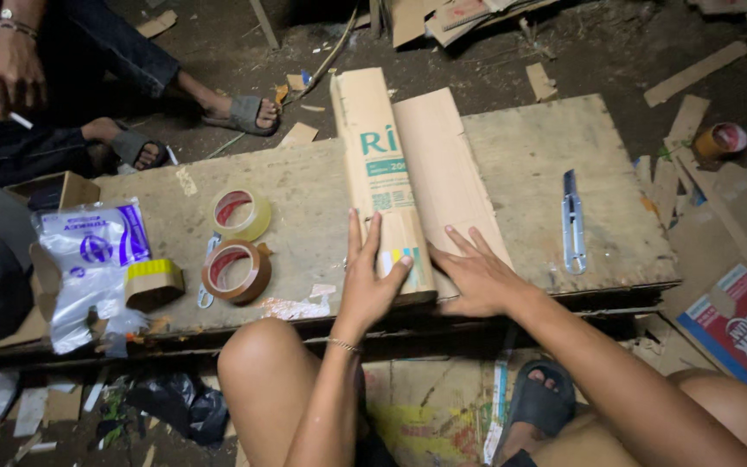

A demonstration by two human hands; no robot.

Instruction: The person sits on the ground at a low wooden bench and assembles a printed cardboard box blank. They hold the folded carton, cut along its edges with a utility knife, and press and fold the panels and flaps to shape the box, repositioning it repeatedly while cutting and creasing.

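While both hands press flat, fingers spread, the left hand (367,285) and right hand (475,275) pin a folded cardboard carton (412,177) at the plywood board's (546,156) near edge; it looks light, stiff and creasable, best gripped along its long folded edges.

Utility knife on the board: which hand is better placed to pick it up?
Right hand: it presses the folded cardboard on the side nearer the utility knife; the left hand lies farther away.

co-worker's hand (12,71) upward cut off
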